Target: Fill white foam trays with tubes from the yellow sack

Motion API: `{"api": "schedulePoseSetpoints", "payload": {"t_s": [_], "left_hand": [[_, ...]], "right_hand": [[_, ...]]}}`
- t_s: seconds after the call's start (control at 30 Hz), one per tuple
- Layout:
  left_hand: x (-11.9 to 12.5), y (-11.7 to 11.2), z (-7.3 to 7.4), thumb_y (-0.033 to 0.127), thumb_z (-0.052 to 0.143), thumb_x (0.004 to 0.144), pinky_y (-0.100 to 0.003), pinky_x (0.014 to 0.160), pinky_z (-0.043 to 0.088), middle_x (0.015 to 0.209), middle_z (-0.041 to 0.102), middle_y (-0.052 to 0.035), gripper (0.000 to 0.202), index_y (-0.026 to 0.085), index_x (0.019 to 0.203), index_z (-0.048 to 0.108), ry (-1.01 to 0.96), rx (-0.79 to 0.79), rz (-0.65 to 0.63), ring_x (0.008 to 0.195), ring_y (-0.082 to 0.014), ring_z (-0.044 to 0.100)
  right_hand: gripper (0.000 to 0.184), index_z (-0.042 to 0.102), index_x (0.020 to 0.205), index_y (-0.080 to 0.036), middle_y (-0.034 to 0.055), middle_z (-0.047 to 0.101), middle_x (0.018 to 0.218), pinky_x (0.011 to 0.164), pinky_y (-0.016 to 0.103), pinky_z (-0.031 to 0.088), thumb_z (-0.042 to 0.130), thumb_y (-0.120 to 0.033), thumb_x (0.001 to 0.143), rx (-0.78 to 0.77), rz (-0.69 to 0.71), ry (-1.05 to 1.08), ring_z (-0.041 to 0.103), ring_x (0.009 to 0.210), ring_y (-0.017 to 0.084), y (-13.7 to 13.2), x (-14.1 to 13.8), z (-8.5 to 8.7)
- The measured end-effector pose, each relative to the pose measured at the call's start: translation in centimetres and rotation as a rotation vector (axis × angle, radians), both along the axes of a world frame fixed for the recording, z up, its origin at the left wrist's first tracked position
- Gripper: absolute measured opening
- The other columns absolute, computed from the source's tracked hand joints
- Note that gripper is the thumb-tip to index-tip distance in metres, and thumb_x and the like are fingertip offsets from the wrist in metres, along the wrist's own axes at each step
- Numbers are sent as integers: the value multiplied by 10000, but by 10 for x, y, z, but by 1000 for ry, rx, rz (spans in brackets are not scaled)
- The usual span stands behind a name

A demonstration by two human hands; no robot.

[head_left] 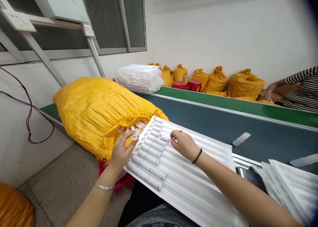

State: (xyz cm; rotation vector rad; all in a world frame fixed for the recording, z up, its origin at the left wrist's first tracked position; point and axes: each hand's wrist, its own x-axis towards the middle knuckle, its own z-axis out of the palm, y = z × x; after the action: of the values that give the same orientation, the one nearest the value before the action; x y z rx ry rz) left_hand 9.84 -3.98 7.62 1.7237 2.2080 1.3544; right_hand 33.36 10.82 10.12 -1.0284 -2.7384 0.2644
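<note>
My left hand (121,151) pinches a small white tube (134,137), seen nearly end-on, at the mouth of a yellow woven sack (99,108). More white tubes lie loose inside that opening. My right hand (185,144) is closed at the end of another white tube (165,138) with small dark print, low over the grooved white tray (198,187). Several printed tubes (149,166) lie end to end in the grooves on the tray's left side. The tray slants from the sack's mouth toward my lap.
A dark conveyor belt (188,116) with green borders runs behind the tray, bearing a white tube (241,139). Stacked white trays (293,184) stand at right. Beyond are a plastic-wrapped bundle (139,79), red stools (193,85), tied yellow sacks (216,79) and a person in a striped sleeve (301,76).
</note>
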Motion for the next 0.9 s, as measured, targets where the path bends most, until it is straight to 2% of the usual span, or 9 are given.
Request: {"api": "schedulePoseSetpoints", "payload": {"t_s": [0.13,0.17,0.23,0.3,0.37,0.43,0.6,0.77,0.9], "left_hand": [[65,-4,14,495,495,901,-354,832,521,960,634,-41,357,230,1137,454,-774,288,-291,886,-173,641],[76,-3,17,545,460,901,-307,700,536,837,614,-6,393,238,1144,434,-942,288,-326,735,-145,634],[90,-2,21,621,384,895,-204,443,426,656,523,55,452,245,1145,408,-1196,194,-350,471,-91,506],[93,-3,22,623,397,888,-164,362,300,613,493,72,419,237,1053,414,-1303,72,-324,393,-67,412],[89,-9,19,551,515,864,-174,403,347,669,543,55,352,223,936,410,-1254,23,-292,448,-70,462],[82,-15,15,451,597,844,-221,550,462,783,600,21,301,208,922,437,-1063,7,-285,594,-92,554],[75,-25,19,357,486,929,-342,861,485,1099,626,-67,300,221,1195,513,-378,-107,-376,980,-185,604],[83,-27,34,321,531,915,-334,867,494,1041,676,-71,290,199,1176,565,-4,-77,-447,973,-200,629],[88,-28,41,320,553,899,-331,853,511,1073,674,-95,328,174,1193,557,43,-46,-419,988,-215,631]], "right_hand": [[281,613,1151,-138,129,642,1082,855,301,441,498,-163,896,-24,35,-31,610,969,224,0,-1,-11],[246,640,1090,-126,137,648,1060,846,300,445,540,-163,868,-39,40,-44,615,956,229,4,-5,-15],[146,673,930,-114,143,661,989,823,296,451,605,-152,806,-66,38,-52,623,922,234,12,-12,-22],[138,661,901,-108,143,661,956,813,301,453,609,-137,777,-80,21,-22,621,905,233,16,-14,-21],[224,624,1008,-102,134,655,953,803,312,460,570,-138,794,-84,2,40,615,890,224,13,-9,-12],[276,572,1101,-125,97,652,943,779,296,476,520,-148,831,-104,23,102,611,851,189,2,2,1],[284,535,1181,-196,72,639,1082,790,284,513,469,-175,906,-304,385,492,612,903,151,-31,37,28],[359,522,1262,-219,103,600,1116,925,362,483,457,-131,920,-162,555,503,569,1070,195,-44,60,40],[370,498,1281,-233,111,596,1110,902,379,501,449,-140,926,-84,519,536,574,1058,211,-51,67,38]]}}
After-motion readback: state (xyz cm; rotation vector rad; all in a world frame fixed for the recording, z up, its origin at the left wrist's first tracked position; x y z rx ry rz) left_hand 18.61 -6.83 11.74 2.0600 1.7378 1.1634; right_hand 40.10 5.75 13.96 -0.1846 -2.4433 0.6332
